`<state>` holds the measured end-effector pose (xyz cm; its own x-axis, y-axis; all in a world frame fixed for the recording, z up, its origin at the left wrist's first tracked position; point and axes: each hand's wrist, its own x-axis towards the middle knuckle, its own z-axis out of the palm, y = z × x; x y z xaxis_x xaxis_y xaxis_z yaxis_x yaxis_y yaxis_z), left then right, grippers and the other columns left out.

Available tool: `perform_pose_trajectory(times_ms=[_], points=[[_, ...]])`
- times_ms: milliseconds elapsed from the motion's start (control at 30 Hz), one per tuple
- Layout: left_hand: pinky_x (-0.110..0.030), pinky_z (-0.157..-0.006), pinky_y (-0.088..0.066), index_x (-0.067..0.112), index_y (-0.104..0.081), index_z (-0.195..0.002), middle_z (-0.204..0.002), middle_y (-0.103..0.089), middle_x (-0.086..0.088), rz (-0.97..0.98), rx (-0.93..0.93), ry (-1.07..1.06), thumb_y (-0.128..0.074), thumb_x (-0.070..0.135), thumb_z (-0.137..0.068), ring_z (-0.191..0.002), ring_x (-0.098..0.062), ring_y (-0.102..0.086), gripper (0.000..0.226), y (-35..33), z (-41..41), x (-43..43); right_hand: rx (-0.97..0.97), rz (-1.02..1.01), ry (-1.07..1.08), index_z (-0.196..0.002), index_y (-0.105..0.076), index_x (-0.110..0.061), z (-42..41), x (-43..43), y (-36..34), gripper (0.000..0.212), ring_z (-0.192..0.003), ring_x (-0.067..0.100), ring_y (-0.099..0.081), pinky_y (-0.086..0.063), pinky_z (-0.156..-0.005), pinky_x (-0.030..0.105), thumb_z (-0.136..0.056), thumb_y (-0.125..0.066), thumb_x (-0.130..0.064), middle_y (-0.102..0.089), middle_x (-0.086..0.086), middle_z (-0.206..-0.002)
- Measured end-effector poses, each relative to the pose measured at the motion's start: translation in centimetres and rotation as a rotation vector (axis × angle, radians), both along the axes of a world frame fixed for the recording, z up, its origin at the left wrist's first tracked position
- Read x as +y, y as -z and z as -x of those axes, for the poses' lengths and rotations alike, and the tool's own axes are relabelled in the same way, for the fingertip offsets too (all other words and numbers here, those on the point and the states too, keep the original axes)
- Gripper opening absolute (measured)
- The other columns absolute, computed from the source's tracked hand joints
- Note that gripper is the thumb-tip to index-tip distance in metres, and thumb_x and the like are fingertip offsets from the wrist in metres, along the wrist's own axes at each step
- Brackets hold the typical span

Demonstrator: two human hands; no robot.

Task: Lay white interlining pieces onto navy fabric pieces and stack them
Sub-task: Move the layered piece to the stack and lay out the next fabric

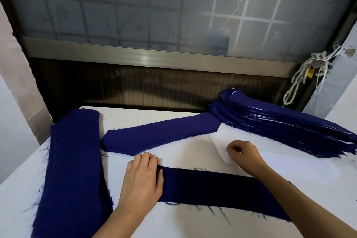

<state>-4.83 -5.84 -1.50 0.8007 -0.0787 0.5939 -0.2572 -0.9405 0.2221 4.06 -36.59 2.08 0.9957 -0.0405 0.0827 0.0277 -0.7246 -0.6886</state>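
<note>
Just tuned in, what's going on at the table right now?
The left hand holds the end of a navy strip lying flat in front. The right hand pinches a white interlining piece just behind it, not yet laid on. A layered stack sits at the right, a navy pile at the left.

Left of the left hand (pixel 142 178), passage is blocked by a navy pile (pixel 75 160). Just ahead of it a navy strip (pixel 160 134) is laid across, with bare table (pixel 146 118) beyond. The near side is filled by the navy piece (pixel 222 189) it grips. Right of the right hand (pixel 243 150), pinching white interlining (pixel 220 146), a layered stack (pixel 289 129) is spread. A gap is left between the hands.
</note>
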Motion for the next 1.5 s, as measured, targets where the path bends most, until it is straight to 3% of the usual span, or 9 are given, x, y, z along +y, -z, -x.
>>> perform_pose_trajectory(times_ms=[133,367,500,633,900,1100,1300,1400,1500], points=[[-0.032,-0.068,-0.048,0.019,-0.067,-0.091,-0.093,-0.059,0.007,-0.017,0.007,0.005,-0.079,0.017,-0.075,-0.081,-0.018,-0.055,0.021,0.1,0.0,0.0,-0.006,0.072,-0.021,-0.086,-0.071,-0.021,0.2,-0.7,0.1,0.017,-0.082,0.007,-0.062,-0.045,-0.065,0.013,-0.093,-0.058,-0.015,-0.068,-0.01,-0.086],[-0.032,-0.064,-0.049,0.018,-0.068,-0.088,-0.089,-0.058,0.007,-0.024,0.012,0.016,-0.079,0.015,-0.076,-0.078,-0.018,-0.055,0.017,0.0,0.1,-0.2,-0.063,0.294,-0.203,-0.094,-0.066,-0.017,0.1,1.0,-0.4,0.009,-0.081,0.01,-0.058,-0.052,-0.077,0.027,-0.092,-0.057,-0.019,-0.062,-0.008,-0.089],[-0.032,-0.064,-0.049,0.018,-0.068,-0.088,-0.088,-0.058,0.007,-0.014,0.023,0.016,-0.078,0.014,-0.077,-0.077,-0.018,-0.054,0.015,0.0,0.1,-0.1,-0.027,0.616,-0.358,-0.098,-0.062,-0.013,-0.5,3.2,-1.2,0.016,-0.087,0.019,-0.057,-0.05,-0.08,0.031,-0.094,-0.053,-0.026,-0.059,0.001,-0.1],[-0.031,-0.065,-0.05,0.018,-0.068,-0.088,-0.089,-0.059,0.007,-0.002,0.03,0.014,-0.078,0.015,-0.078,-0.078,-0.017,-0.055,0.014,0.0,0.1,-0.2,0.015,0.837,-0.369,-0.093,-0.057,-0.009,-1.2,4.6,-1.8,0.013,-0.086,0.023,-0.054,-0.044,-0.074,0.03,-0.094,-0.045,-0.016,-0.058,0.009,-0.101],[-0.031,-0.067,-0.05,0.019,-0.067,-0.088,-0.089,-0.059,0.008,0.005,0.042,0.012,-0.075,0.017,-0.08,-0.079,-0.016,-0.055,0.011,0.0,0.1,-0.1,0.09,0.531,-0.232,-0.078,-0.07,-0.019,-1.3,3.2,-2.4,0.014,-0.075,0.016,-0.06,-0.049,-0.067,0.025,-0.084,-0.057,-0.015,-0.065,-0.001,-0.083],[-0.031,-0.067,-0.05,0.02,-0.067,-0.087,-0.09,-0.058,0.009,0.011,0.053,0.019,-0.074,0.018,-0.081,-0.08,-0.016,-0.054,0.01,-0.1,0.2,-0.1,0.084,0.459,-0.236,-0.073,-0.062,-0.024,-0.9,3.0,-1.9,0.019,-0.073,0.012,-0.057,-0.043,-0.066,0.019,-0.087,-0.055,-0.013,-0.062,-0.006,-0.079],[-0.032,-0.067,-0.051,0.02,-0.067,-0.087,-0.09,-0.059,0.008,0.009,0.055,0.015,-0.074,0.018,-0.082,-0.079,-0.016,-0.055,0.009,-0.3,0.2,-0.1,0.087,0.743,-0.383,-0.088,-0.056,-0.014,-1.0,4.2,-2.4,0.01,-0.084,0.018,-0.053,-0.045,-0.071,0.027,-0.089,-0.054,-0.024,-0.056,0.001,-0.094],[-0.032,-0.066,-0.051,0.019,-0.067,-0.086,-0.089,-0.058,0.009,0.014,0.056,0.018,-0.075,0.017,-0.081,-0.079,-0.016,-0.055,0.01,-0.3,0.3,-0.1,0.081,0.903,-0.373,-0.075,-0.042,-0.014,-1.0,5.0,-2.4,0.015,-0.08,0.019,-0.046,-0.038,-0.069,0.028,-0.089,-0.049,-0.012,-0.045,0.003,-0.091],[-0.031,-0.067,-0.051,0.019,-0.067,-0.087,-0.089,-0.059,0.008,0.017,0.058,0.017,-0.074,0.018,-0.082,-0.079,-0.016,-0.055,0.009,-0.3,0.4,0.0,0.101,0.877,-0.328,-0.067,-0.03,-0.02,-1.3,5.0,-2.3,0.03,-0.074,0.017,-0.042,-0.033,-0.061,0.024,-0.088,-0.048,-0.009,-0.039,0.0,-0.082]])
